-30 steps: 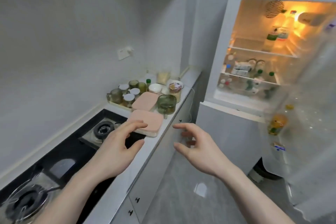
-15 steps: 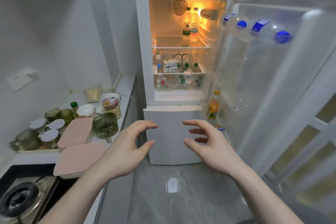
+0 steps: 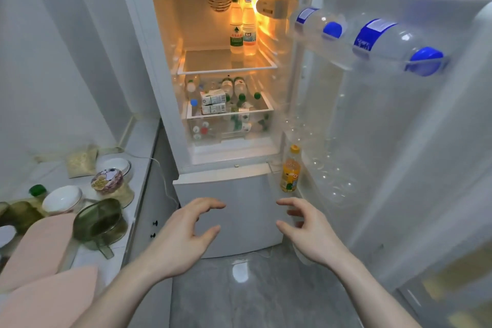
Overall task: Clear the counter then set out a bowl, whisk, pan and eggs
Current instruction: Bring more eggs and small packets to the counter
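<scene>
You're holding both hands out w/ nothing in them: left grip (image 3: pixel 183 239) & right grip (image 3: pixel 306 231) are hanging loosely spread before the open fridge (image 3: pixel 149 61). Bowl (image 3: pixel 62 198) is sitting on desk (image 3: pixel 138 146), far left.

White walls (image 3: pixel 53 61), grey marbled floor (image 3: pixel 253 301), open lit fridge (image 3: pixel 213 34)
</scene>
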Demonstrator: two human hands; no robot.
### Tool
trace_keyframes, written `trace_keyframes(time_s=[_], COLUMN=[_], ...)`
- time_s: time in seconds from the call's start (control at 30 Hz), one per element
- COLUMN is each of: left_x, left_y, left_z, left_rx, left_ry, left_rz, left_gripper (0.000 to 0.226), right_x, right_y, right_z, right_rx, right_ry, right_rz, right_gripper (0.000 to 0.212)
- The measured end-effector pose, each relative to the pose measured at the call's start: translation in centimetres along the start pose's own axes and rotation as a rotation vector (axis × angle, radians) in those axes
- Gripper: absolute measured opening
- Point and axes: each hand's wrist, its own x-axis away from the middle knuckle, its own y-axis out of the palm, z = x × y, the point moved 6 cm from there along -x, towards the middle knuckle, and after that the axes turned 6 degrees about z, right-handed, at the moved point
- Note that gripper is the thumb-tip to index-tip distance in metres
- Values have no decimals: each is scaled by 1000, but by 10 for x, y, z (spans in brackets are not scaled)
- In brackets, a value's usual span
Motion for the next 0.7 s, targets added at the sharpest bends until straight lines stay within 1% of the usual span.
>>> trace_keyframes(time_s=[0.13, 0.27, 0.37, 0.57, 0.7], left_x=[-40, -68, -88, -130, -148], left_y=[37, 70, 81, 90, 90], left_z=[-2, -3, -6, -13, -20], left_rx=[-5, 8, -15, -37, -59], left_ry=[0, -5, 13, 67, 100], left_rz=[-60, -186, -248, -321, -376], left_gripper=[37, 36, 36, 38, 40], right_x=[-41, -64, -76, -99, -108], right_y=[-4, -1, 5, 12, 16], right_z=[43, 82, 92, 96, 113], right_rx=[134, 220, 219, 202, 250], right_ry=[91, 259, 340, 404, 485], right_rz=[23, 17, -19, -8, -60], right_gripper=[45, 55, 57, 58, 70])
